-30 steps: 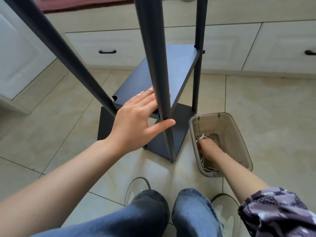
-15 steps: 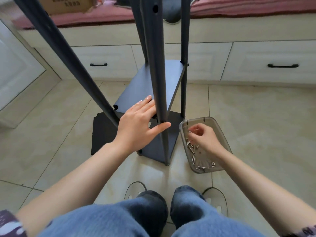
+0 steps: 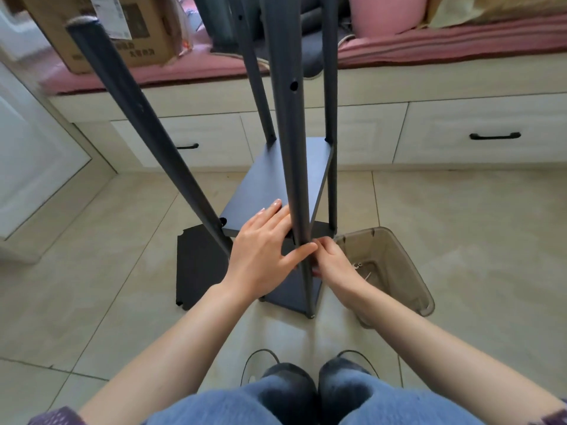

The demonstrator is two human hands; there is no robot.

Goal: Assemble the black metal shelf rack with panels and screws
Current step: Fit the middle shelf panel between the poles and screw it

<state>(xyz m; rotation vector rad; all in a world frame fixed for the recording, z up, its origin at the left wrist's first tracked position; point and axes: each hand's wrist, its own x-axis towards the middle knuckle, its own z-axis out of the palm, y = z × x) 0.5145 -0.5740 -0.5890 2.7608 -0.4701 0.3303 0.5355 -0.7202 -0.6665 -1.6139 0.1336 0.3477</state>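
I see the black shelf rack (image 3: 276, 185) standing upright on the tiled floor (image 3: 460, 234), directly in front of my knees (image 3: 276, 403). Its near post (image 3: 288, 142) rises through the centre of the view, with a screw hole (image 3: 294, 85) visible high on its face. A panel (image 3: 276, 182) is seated between the four posts, and a second loose panel (image 3: 199, 265) lies flat on the floor at the left of the rack's base. My left hand (image 3: 264, 253) rests on the near edge of the seated panel, fingers extended flat and thumb laid across the front of the near post. My right hand (image 3: 333, 260) is at the right side of the same post, just below the panel, with fingers curled in a pinch against the post; I cannot tell whether a screw is held between them. A translucent bin (image 3: 395, 259) stands on the floor just beside the rack's right side, with a few screws (image 3: 362, 269) lying in its bottom. Behind the rack, a drawer unit (image 3: 460, 139) carries a pink cushion (image 3: 429, 47) and a cardboard box (image 3: 122, 29).
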